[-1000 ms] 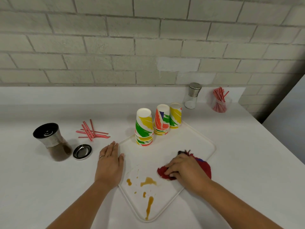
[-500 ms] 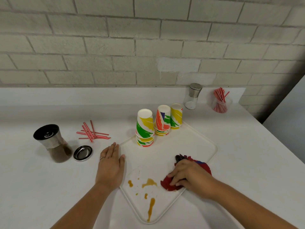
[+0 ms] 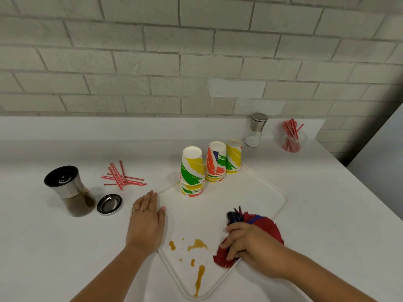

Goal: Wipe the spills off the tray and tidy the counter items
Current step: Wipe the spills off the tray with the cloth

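A white tray (image 3: 257,192) lies diamond-wise on the white counter. Brown spills (image 3: 197,245) dot its near corner, with a long streak toward the front tip. My right hand (image 3: 250,245) grips a bunched red and blue cloth (image 3: 265,225) pressed on the tray's right side, just right of the spills. My left hand (image 3: 146,219) lies flat, fingers together, on the counter against the tray's left edge. Upside-down colourful paper cups (image 3: 192,171) stand in three stacks at the tray's far corner.
Loose red striped straws (image 3: 122,178) lie on the counter at the left. An open grinder jar (image 3: 69,190) with brown contents stands beside its metal lid (image 3: 109,204). At the back right are a capped shaker (image 3: 255,131) and a glass of straws (image 3: 291,138). The counter ends at the right.
My right hand has dragged the cloth down and toward the near right edge of the tray. The left hand has stayed put and the spills look the same.
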